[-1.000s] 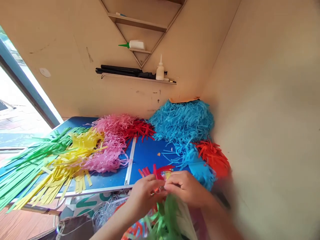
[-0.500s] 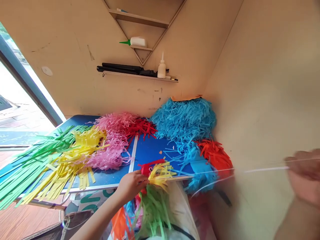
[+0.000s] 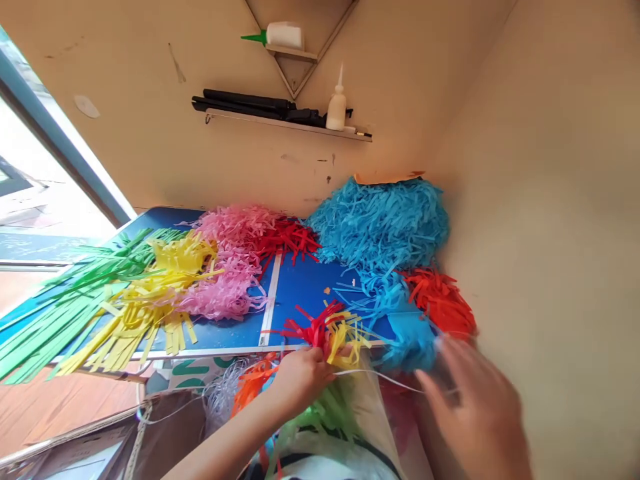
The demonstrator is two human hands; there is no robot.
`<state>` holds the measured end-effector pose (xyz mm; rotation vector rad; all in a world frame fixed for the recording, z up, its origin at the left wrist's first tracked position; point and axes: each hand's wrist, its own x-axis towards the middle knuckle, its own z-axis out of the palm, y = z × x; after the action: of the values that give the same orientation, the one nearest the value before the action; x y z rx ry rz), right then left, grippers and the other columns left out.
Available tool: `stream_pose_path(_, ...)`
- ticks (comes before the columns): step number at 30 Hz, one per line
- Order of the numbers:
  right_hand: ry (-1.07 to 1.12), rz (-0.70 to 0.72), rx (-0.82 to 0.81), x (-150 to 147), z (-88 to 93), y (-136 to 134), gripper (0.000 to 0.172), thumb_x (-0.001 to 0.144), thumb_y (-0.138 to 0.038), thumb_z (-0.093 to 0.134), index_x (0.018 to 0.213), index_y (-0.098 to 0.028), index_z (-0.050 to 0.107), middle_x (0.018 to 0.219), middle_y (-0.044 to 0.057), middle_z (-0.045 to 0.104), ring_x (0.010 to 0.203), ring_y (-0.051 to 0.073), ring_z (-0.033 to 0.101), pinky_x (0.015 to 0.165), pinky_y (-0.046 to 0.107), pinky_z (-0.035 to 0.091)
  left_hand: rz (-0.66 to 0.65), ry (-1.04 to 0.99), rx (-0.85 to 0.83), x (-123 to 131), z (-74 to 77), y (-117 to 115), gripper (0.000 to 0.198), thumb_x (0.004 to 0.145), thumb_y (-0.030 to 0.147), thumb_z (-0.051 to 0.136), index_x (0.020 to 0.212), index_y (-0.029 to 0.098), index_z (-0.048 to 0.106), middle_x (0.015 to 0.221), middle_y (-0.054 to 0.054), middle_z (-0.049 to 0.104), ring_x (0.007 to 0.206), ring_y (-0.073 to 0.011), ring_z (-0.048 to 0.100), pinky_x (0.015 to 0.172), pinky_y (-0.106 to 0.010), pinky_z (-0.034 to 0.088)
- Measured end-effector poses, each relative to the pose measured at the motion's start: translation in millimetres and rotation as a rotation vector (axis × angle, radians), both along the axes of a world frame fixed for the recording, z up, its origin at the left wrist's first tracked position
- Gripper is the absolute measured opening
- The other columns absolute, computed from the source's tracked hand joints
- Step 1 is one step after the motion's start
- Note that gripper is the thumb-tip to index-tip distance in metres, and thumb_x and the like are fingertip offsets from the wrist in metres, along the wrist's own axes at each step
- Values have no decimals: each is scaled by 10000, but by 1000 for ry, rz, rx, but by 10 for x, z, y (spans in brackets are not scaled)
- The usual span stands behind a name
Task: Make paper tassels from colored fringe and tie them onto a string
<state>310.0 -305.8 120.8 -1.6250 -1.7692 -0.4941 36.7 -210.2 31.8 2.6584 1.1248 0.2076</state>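
Note:
My left hand [image 3: 306, 375] is closed on a bunch of fringed paper strips at the table's near edge. Red strips [image 3: 316, 327] and yellow strips [image 3: 347, 337] stick out above its fingers, and pale green strips [image 3: 333, 413] hang below. A thin white string [image 3: 385, 378] runs from the bunch towards my right hand [image 3: 475, 407]. That hand is blurred by motion, its thumb and fingers spread apart in front of a blue fringe bundle [image 3: 410, 333]. Whether the string touches its fingers is hard to make out.
Green [image 3: 75, 293], yellow [image 3: 165, 287] and pink [image 3: 225, 267] fringe piles lie on the blue table [image 3: 300, 287]. A large blue pile [image 3: 385, 227] and a red one [image 3: 443, 300] are at right. A cardboard box [image 3: 170, 427] stands below left. A wall shelf [image 3: 280, 125] holds a bottle [image 3: 337, 107].
My right hand has come back from the far right towards the bunch, and the taut string now hangs slack. My left hand appears slightly further right, and the view has shifted.

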Motion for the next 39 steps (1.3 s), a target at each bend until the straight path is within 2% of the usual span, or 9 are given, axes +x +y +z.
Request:
stream_pose_path(3,-111,-70,96,76,-87,100,359,935,-423,571,664,-213,675,760,85,720,773,281,674,747,417,482,16,27,-8,-8,11,-56,211,933,342,559,847,231,716,796,-45,670,755,-197,631,616,-262,424)
stream_pose_path(7,-107,-389,209,387,-73,141,444,897,-555,558,878,-138,707,1114,227,670,1002,408,640,813,513,486,84,-168,-24,-242,-26,-58,246,923,436,557,1054,263,673,872,-47,678,784,-207,635,648,-285,457)
stream_pose_path(12,175,32,0,-21,-410,139,179,924,-318,597,804,-215,681,831,62,719,802,230,693,786,347,545,381,-545,-191,-710,-159,41,134,918,210,418,911,215,552,830,-25,653,714,-157,609,650,-265,476)
stream_pose_path(15,287,321,-414,-550,-794,238,210,913,-253,543,1083,-234,664,1097,78,713,980,236,681,835,349,563,330,-407,-215,-854,-252,60,230,812,81,391,922,221,537,917,-45,664,814,-186,631,713,-301,492)
stream_pose_path(18,297,450,-553,-888,-1087,374,300,833,-146,512,1096,-214,638,1172,97,674,1092,257,627,928,409,521,315,-282,-187,-927,-348,31,342,754,16,349,948,216,547,971,-71,667,890,-205,647,774,-327,506)
stream_pose_path(23,279,408,-689,-979,-1238,479,183,816,-146,554,972,-191,640,912,73,691,797,228,618,755,370,488,386,-381,-119,-1110,-549,-54,324,838,58,344,973,220,590,989,-57,715,909,-194,680,788,-315,527)
stream_pose_path(29,325,457,-818,-1017,-1198,444,202,909,-204,488,848,-210,680,865,46,718,832,226,639,773,344,444,391,-424,-11,-1273,-666,-106,300,903,111,398,926,224,675,989,-42,758,920,-186,695,806,-307,536)
stream_pose_path(34,455,473,-852,-1030,-1219,390,226,921,-283,487,811,-212,671,813,48,705,804,219,647,725,308,466,320,-203,24,-1200,-699,-90,310,962,178,434,1077,240,714,1107,-60,751,1017,-210,678,877,-341,522)
stream_pose_path(39,533,479,-865,-1007,-1221,371,245,926,-305,474,805,-207,663,782,44,693,747,210,649,688,295,477,380,-68,-15,-1062,-766,-85,286,942,200,483,1091,252,723,1009,-86,731,857,-224,679,712,-313,509)
